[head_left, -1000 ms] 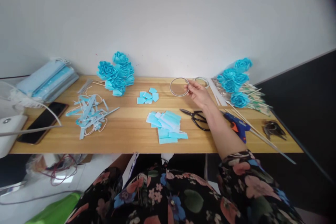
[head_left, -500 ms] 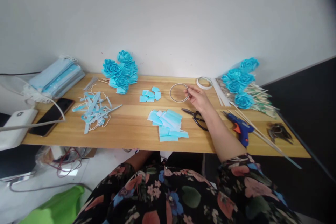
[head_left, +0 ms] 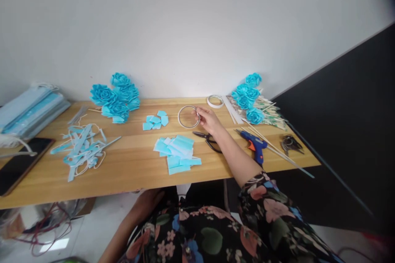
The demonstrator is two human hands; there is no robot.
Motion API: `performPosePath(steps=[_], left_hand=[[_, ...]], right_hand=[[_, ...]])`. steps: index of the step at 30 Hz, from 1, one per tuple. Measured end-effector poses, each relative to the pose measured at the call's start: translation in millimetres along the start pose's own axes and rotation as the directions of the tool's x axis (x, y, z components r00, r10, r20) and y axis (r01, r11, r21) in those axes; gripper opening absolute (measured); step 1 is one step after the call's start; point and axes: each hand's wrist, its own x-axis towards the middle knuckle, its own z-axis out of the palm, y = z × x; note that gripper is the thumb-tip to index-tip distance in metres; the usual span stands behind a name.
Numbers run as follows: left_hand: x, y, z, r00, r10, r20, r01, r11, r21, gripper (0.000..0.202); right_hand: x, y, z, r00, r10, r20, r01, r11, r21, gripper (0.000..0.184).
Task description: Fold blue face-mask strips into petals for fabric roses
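My right hand (head_left: 208, 119) reaches across the wooden table (head_left: 129, 164) and pinches the right edge of a thin tape ring (head_left: 185, 116), which rests on or just above the tabletop. Black scissors (head_left: 207, 139) lie just below my wrist. A pile of cut light-blue mask pieces (head_left: 177, 153) sits in front of me, and a few small blue squares (head_left: 155, 119) lie left of the ring. My left hand (head_left: 151, 199) is down below the table edge near my lap; its fingers are hidden.
Blue paper roses (head_left: 115, 98) stand at the back left, more roses on sticks (head_left: 248, 99) at the back right. A second tape roll (head_left: 215, 101), a blue glue gun (head_left: 254, 145), mask strips (head_left: 80, 147), stacked masks (head_left: 29, 109) and a phone (head_left: 18, 164) are also on the table.
My right hand has drawn the ring nearer to me, away from the other tape roll. The view has swung to the right, so everything sits further left in the picture.
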Motion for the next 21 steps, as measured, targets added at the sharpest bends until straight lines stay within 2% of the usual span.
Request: performPosePath(steps=[2,4,6,8,10,12,13,14,16,18,19,21], left_hand=[[-25,-3,-4.4,0.999,0.026,0.029,-0.027,0.999,0.022,0.033],[-54,7,-17.7,0.994,0.108,0.031,-0.108,0.994,-0.001,0.036],[-73,30,-36.6,0.974,0.219,-0.051,-0.222,0.974,-0.049,0.036],[-71,62,-55.7,0.936,0.322,-0.141,-0.335,0.938,-0.086,0.034],[-45,93,-71.6,0.881,0.390,-0.268,-0.432,0.894,-0.117,0.038],[-4,120,-83.9,0.805,0.382,-0.453,-0.498,0.851,-0.169,0.047],[19,131,-89.0,0.787,0.357,-0.502,-0.512,0.833,-0.210,0.052],[41,140,-93.5,0.789,0.342,-0.511,-0.521,0.812,-0.262,0.055],[79,155,-101.1,0.837,0.325,-0.440,-0.499,0.783,-0.372,0.058],[104,164,-107.3,0.887,0.373,-0.274,-0.459,0.781,-0.424,0.049],[113,167,-110.1,0.892,0.401,-0.210,-0.453,0.778,-0.436,0.044],[123,168,-115.1,0.861,0.467,-0.204,-0.499,0.693,-0.520,0.039]], right_hand=[[0,-1,0,1.000,0.010,-0.001,-0.010,1.000,-0.002,0.043],[-1,-2,1,0.999,0.031,0.009,-0.031,1.000,-0.005,0.045],[-2,-2,1,0.999,0.043,0.033,-0.043,0.999,-0.011,0.044],[-4,-2,2,0.998,0.034,0.062,-0.032,0.999,-0.028,0.043],[-5,-2,3,0.996,0.014,0.089,-0.009,0.999,-0.051,0.043],[-7,-1,4,0.994,0.002,0.107,0.006,0.997,-0.073,0.043],[-7,-1,5,0.994,0.003,0.110,0.006,0.997,-0.080,0.044],[-8,-1,5,0.994,0.005,0.113,0.005,0.996,-0.086,0.044],[-8,0,5,0.993,0.010,0.116,0.001,0.995,-0.097,0.043],[-8,0,4,0.993,0.009,0.118,0.003,0.995,-0.101,0.043],[-7,0,4,0.993,0.006,0.115,0.004,0.996,-0.090,0.043],[-7,0,2,0.992,0.014,0.122,-0.009,0.999,-0.038,0.044]])
